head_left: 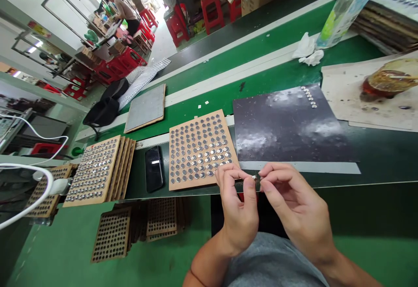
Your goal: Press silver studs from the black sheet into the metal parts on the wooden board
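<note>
Green workbench (209,104): pinching small metal piece (255,177) narrowly between fingertips of left hand (237,211) and right hand (295,211); disc-studded wooden board (199,150) lying toward ten o'clock.

Look at that tiny metal piece (256,177), bright and shiny! Beside it, a rough, matt wooden board (186,183) carries rows of smooth metal discs (199,147) (some gleaming, some dull). There's the phone (154,168) with its glossy black glass, then a smooth dark sheet (284,126) on a smooth green belt (202,108), and a soft, matt grey cloth shirt (271,265).
</note>
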Motion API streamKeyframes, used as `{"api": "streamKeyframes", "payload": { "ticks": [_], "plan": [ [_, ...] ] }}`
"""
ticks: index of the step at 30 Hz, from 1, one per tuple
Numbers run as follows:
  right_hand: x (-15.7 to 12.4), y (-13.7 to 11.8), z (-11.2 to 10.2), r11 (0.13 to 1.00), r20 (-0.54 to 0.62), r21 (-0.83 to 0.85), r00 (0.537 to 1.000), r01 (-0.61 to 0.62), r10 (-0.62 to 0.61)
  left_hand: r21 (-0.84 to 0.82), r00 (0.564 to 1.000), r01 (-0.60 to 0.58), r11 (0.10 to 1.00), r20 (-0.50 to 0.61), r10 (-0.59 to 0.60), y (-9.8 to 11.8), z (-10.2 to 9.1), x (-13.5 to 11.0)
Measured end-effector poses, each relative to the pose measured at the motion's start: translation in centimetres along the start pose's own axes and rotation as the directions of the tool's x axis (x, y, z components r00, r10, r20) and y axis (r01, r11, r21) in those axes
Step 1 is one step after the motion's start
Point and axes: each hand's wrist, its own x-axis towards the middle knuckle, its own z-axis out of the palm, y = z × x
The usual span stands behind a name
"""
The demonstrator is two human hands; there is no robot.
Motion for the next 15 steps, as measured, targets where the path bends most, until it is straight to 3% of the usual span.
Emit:
{"api": "streamKeyframes", "payload": {
  "ticks": [6,15],
  "plan": [
    [0.18,-0.45,-0.29,0.989,-0.057,0.091,0.991,-0.115,0.120,-0.094,0.996,0.084,0.992,0.047,-0.080,0.29,-0.22,0.24],
    [0.34,-0.68,-0.47,0.983,-0.076,0.128,0.987,-0.131,0.141,-0.185,0.995,0.078,0.980,0.069,-0.066,0.13,-0.10,0.25]
  ]
}}
